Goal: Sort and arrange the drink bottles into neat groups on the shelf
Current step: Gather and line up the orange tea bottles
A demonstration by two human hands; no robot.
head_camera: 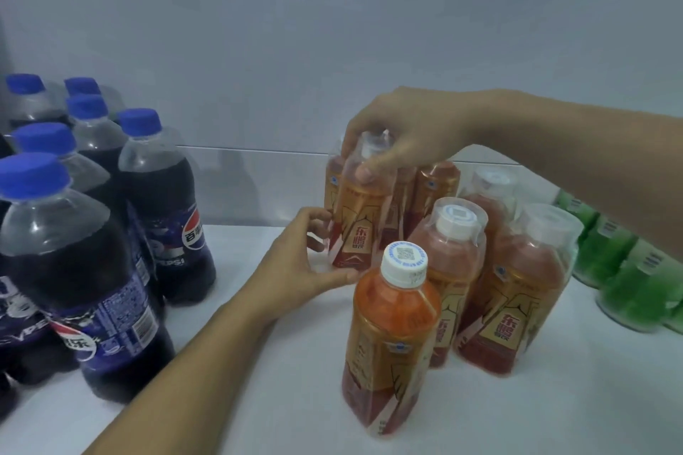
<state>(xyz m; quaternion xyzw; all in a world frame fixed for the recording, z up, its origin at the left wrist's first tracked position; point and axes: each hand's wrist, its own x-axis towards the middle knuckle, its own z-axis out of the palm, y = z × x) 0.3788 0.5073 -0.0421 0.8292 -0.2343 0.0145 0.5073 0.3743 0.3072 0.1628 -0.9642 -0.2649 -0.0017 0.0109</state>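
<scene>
Where both hands (406, 129) grip: orange drink bottle (360, 218), upright.

Cola bottles (162, 203): seven visible (left edge cropped). Orange bottles (391, 336): seven. Green bottles (635, 288): about four, blurred.

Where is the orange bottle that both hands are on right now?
In the head view, the held orange bottle stands centre-frame at the back-left of the orange group, right hand gripping its top, left hand at its base, right of the cola bottles.

Cola bottles (168, 218) read "PEPSI" — orange bottles (512, 310) read "东鹏".
</scene>
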